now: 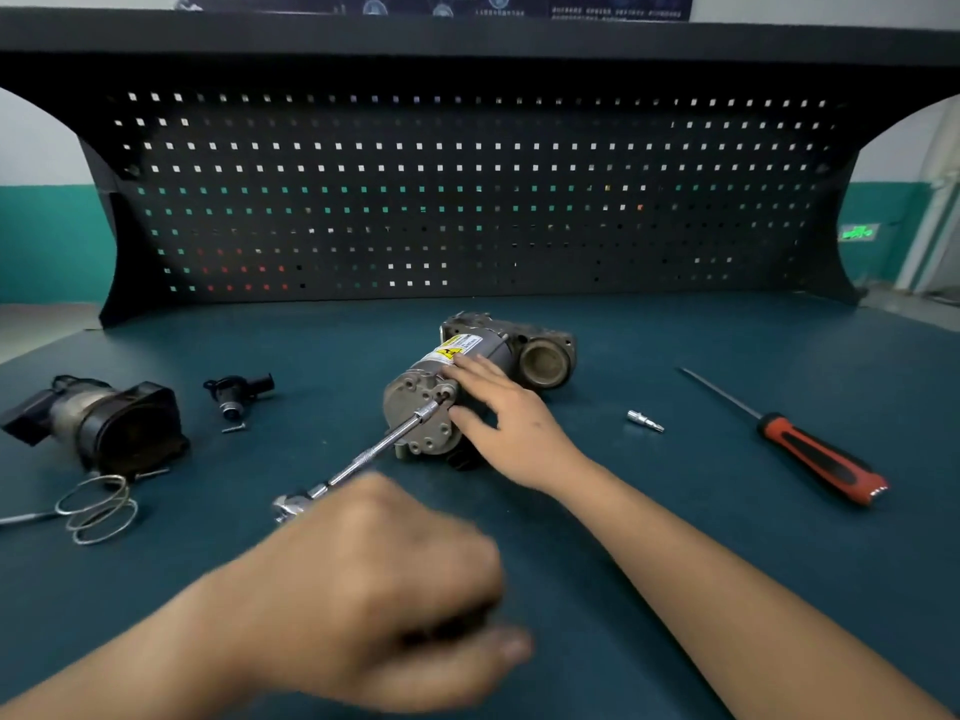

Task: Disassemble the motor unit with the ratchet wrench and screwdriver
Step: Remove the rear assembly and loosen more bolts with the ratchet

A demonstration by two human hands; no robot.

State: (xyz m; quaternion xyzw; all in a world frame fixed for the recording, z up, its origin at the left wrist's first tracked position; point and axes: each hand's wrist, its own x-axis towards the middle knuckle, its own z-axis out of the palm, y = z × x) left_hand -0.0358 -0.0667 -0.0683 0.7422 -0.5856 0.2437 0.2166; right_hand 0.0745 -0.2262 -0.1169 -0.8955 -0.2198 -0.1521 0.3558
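The grey motor unit (470, 376) lies on its side in the middle of the green bench mat, its round end plate facing me. A ratchet wrench (363, 459) with a long extension runs from my left hand up to a bolt hole in that end plate. My left hand (395, 579), blurred, grips the ratchet's handle near the front. My right hand (506, 413) rests on the right side of the motor with fingers spread and fairly straight. A red and black screwdriver (810, 449) lies apart at the right.
A removed housing part (104, 418) sits at the far left with a coiled wire spring (98, 506) in front of it. A small black valve part (239, 392) and a loose screw (234, 427) lie left of centre. A small socket bit (644, 421) lies right of the motor. A black pegboard (467, 200) stands behind.
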